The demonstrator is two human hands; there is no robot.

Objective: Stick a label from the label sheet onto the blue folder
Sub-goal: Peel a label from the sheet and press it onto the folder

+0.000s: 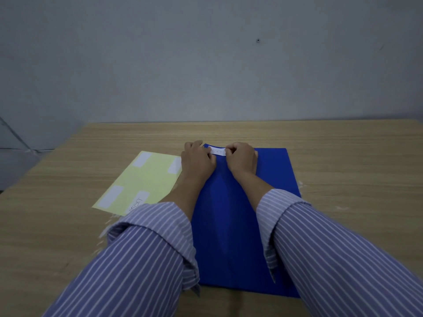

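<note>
**Spotter:** Pinning that label [218, 151] down from both ends is what your hands seem to be doing. Your left hand [197, 161] sits at its left end and your right hand [240, 159] at its right end, so the strip stays taut between them.

**Operator:** Where exactly has it landed?

**Spotter:** At the far edge of the blue folder [238, 225], close to the far left corner. The folder lies flat on the wooden table [343, 161], running away from you, and your forearms reach along it.

**Operator:** And my fingers?

**Spotter:** On the right hand they are curled under, knuckles up, bearing down on the label's end. Whether they pinch it or only press it, I cannot tell. Your left fingers look bent against the other end, and their tips are hidden by the hand itself.

**Operator:** Which way does the strip run?

**Spotter:** Its long axis runs left to right, along the folder's far edge and across the folder's length. Some writing shows on the white face, too blurred to read. I'd judge it nearly seated, though the left end may sit slightly higher than the right.

**Operator:** And the label sheet?

**Spotter:** The label sheet [142, 179], pale yellow, lies just left of the folder, angled, your left wrist over its near corner. Several white labels remain on it.
</note>
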